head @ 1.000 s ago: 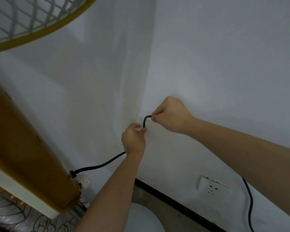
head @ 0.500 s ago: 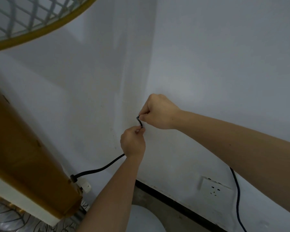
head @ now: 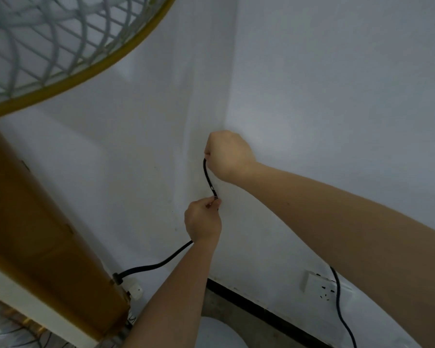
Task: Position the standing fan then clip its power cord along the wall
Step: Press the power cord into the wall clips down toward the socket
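I see both bare hands up against the pale grey-white painted wall [head: 324,96], working the thin black rubber power cord [head: 209,178] at a spot near the wall's inside corner. My right grip [head: 227,155] is a clenched fist, higher up, pinching the cord at its upper visible end; the cord comes out of the fist's left side and runs down in a slight curve. My left grip [head: 203,219] sits just below, thumb and forefinger closed on the cord's lower end, pressed close to the wall. A short stretch of cord spans between the two grips. I cannot tell whether a clip is under the left fingers; something small and pale glints there.

Below the left grip the cord reappears by the wrist and sags down and left to the yellow-ochre plastic column of the standing fan [head: 48,222], entering it low down. The fan's white wire grille with yellow rim [head: 60,41] fills the upper left corner.

Low on the right, a white plastic wall socket [head: 323,287] sits above the black skirting strip [head: 261,307], and another run of the black cord hangs down just right of it, beside my right forearm.
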The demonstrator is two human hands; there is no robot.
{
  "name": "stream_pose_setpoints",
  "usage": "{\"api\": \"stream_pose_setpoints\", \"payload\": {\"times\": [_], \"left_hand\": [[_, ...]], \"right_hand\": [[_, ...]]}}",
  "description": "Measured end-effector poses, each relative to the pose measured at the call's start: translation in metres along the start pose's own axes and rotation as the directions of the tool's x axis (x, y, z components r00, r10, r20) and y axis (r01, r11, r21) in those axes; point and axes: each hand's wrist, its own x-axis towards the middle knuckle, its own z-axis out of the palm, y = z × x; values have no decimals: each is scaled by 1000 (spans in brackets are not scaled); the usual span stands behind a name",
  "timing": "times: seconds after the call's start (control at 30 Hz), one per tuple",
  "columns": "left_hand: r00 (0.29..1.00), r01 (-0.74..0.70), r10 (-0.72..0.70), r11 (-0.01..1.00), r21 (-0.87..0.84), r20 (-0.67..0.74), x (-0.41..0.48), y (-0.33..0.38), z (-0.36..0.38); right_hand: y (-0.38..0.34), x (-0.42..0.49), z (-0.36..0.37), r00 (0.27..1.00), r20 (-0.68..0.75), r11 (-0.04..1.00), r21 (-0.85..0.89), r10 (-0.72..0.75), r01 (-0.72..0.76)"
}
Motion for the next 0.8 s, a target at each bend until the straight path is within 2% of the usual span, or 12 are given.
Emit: {"api": "stream_pose_setpoints", "payload": {"times": [0.17,0.4,0.53,0.67,0.8], "left_hand": [[1000,25,-25,998,-56,3,0,0,2],[994,-7,-22,963,-269,-105,-5,22,4],[990,-32,1,976,-213,-140,-2,23,1],[991,-45,29,992,-120,-128,4,22,-1],[991,-6,-7,995,-99,-135,6,24,-1]], "right_hand": [[9,-3,-8,999,12,999,7,31,-31],[24,-22,-22,990,69,991,35,127,-129],[21,-30,-26,976,142,982,63,167,-177],[21,-31,-42,962,189,957,178,198,-231],[29,-37,-61,944,213,930,218,252,-297]]}}
